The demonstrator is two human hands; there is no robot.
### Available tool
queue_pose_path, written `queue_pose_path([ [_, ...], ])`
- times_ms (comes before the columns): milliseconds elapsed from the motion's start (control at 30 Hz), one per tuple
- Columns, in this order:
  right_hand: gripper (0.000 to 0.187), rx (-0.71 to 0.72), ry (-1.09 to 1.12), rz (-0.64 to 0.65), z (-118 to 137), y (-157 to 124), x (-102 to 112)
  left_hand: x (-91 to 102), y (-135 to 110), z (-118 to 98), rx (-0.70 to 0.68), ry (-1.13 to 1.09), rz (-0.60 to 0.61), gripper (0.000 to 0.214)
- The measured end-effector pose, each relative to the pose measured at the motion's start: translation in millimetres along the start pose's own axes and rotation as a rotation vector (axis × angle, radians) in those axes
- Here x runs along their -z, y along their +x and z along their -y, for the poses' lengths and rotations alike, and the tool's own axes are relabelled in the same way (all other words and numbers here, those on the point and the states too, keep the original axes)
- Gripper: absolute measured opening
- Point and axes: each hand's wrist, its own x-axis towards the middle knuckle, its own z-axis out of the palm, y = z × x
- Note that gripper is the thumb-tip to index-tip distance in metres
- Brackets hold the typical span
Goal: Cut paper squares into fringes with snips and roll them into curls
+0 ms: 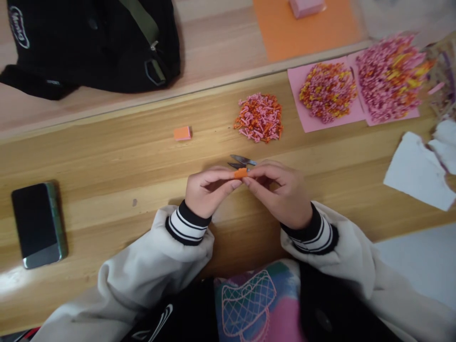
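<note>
A small orange paper strip (241, 173) is pinched between the fingertips of my left hand (213, 188) and my right hand (281, 190), low over the table. Its upper edge looks uneven. Just beyond my fingers lie thread snips (242, 160) with dark pointed blades, their rear part hidden behind my right hand. Farther off is a loose pile of tiny pink and orange rolled paper pieces (259, 118). A small stack of orange and pink paper (182, 133) rests to the left of that pile.
Two pink sheets (305, 124) at the right bear heaps of pink, orange and yellow pieces. Torn white paper (416, 171) lies at far right, a phone (37, 225) at left. A black bag (96, 42) and an orange sheet (285, 40) are at the back.
</note>
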Motion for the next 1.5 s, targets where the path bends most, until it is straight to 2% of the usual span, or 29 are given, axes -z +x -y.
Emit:
queue_pose_path([
  [167,0.006,-0.009,0.018,0.034,0.5,1.0,2.0,-0.6,0.1,-0.7,0.019,0.014,-0.018,0.003],
  [700,0.005,-0.015,0.03,0.031,2.3,-0.4,0.2,-0.7,0.3,0.2,-0.006,0.008,-0.043,0.008],
  [900,0.003,-0.012,0.044,-0.016,4.4,-1.1,-0.1,-1.1,0.3,1.0,0.0,0.002,-0.067,0.003],
  [1500,0.006,0.041,-0.007,-0.011,5.8,-1.6,-0.2,-1.9,0.0,2.0,-0.015,-0.011,-0.1,0.012],
])
